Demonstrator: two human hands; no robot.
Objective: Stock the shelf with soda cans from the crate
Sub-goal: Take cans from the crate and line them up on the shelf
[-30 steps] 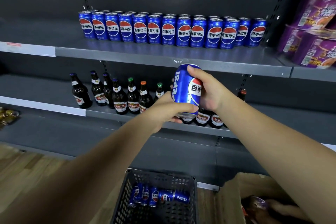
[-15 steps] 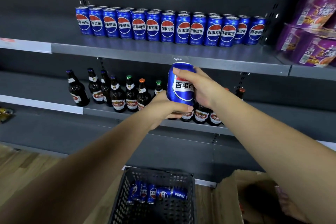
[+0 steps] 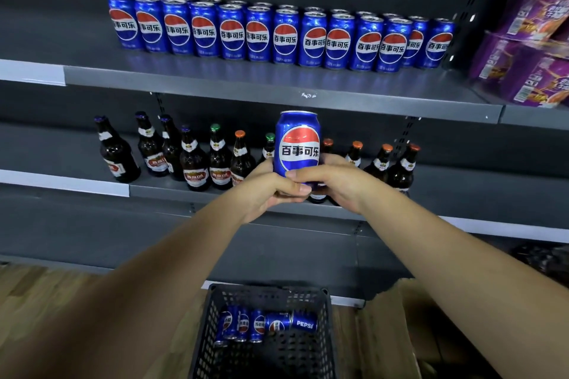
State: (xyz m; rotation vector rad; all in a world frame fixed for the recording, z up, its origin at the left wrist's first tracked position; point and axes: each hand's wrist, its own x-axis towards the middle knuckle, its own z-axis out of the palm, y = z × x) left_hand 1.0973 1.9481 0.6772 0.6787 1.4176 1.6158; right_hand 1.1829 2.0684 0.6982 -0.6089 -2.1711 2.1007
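Below the shelf (image 3: 277, 86), left hand (image 3: 271, 191) and right hand (image 3: 335, 184) share a grip low on the can (image 3: 297, 144).

Upper shelf (image 3: 277, 83): front strip and left end bare. Can rows (image 3: 284, 37) fill the back, purple packs (image 3: 523, 49) block the right end. Beer bottles (image 3: 220, 160) crowd the lower shelf (image 3: 55, 154); its left end is free.

Can (image 3: 297, 144) base behind fingers (image 3: 300, 176); purple packs (image 3: 523, 46) edge-cropped.
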